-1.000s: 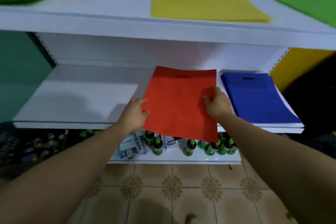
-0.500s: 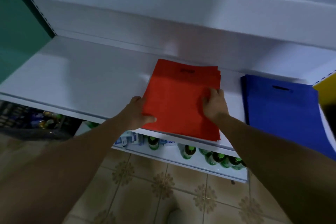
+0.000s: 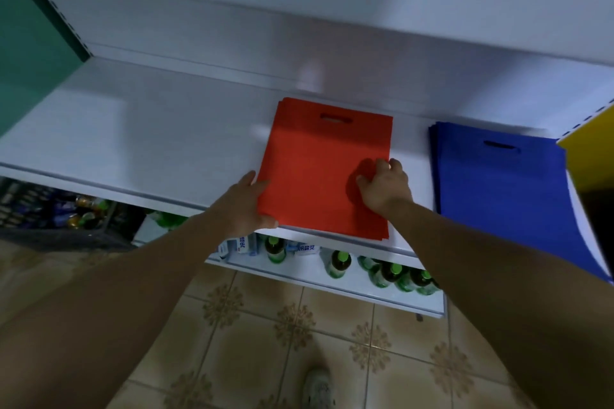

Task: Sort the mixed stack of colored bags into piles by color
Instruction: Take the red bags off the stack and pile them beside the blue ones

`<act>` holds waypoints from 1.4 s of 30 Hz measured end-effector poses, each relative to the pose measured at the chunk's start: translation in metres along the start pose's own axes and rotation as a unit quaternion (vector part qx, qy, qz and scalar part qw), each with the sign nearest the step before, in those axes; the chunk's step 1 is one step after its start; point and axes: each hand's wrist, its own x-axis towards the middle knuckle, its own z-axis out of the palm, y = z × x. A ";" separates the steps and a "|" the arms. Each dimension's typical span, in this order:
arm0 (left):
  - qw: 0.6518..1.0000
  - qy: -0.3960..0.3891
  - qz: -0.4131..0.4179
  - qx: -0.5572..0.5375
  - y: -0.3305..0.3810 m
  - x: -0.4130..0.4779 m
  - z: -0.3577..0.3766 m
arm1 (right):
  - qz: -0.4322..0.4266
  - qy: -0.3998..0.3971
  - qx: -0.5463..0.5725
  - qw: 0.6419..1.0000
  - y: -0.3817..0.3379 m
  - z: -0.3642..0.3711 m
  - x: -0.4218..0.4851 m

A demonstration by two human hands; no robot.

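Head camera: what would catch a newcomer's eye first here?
The red bags stand out, stacked on the white shelf. The left hand grips their near-left edge, and the right hand rests curled fingers on top. To their right lies a stack of blue bags, apart from them.

Blue print is carried by a white carton (image 3: 242,244) just below the left hand (image 3: 244,206). Chinese-type characters are made out on it, and also on a second carton (image 3: 307,247) just beyond, toward the right hand (image 3: 385,184). The strokes are blurred and seem upside down, so no word can be read. Nothing else legible is found.
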 end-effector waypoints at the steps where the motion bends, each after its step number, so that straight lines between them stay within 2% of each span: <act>1: 1.000 0.005 0.010 -0.009 0.001 -0.007 -0.005 | -0.008 0.001 -0.008 1.000 -0.004 -0.007 -0.005; 10: 0.996 0.076 0.025 -0.027 -0.006 -0.118 -0.078 | -0.078 0.035 -0.053 0.995 -0.087 -0.084 -0.100; 16: 0.988 0.140 0.057 0.019 -0.019 -0.215 -0.140 | -0.118 0.054 -0.076 0.989 -0.166 -0.127 -0.194; 24: 0.965 0.246 0.067 0.057 -0.034 -0.303 -0.231 | -0.214 0.140 -0.095 0.962 -0.278 -0.178 -0.259; 31: 0.947 0.315 0.052 0.049 -0.062 -0.300 -0.287 | -0.255 0.154 -0.094 0.950 -0.353 -0.199 -0.230; 42: 0.923 0.380 -0.028 0.043 -0.109 -0.231 -0.387 | -0.319 0.138 -0.078 0.934 -0.468 -0.210 -0.101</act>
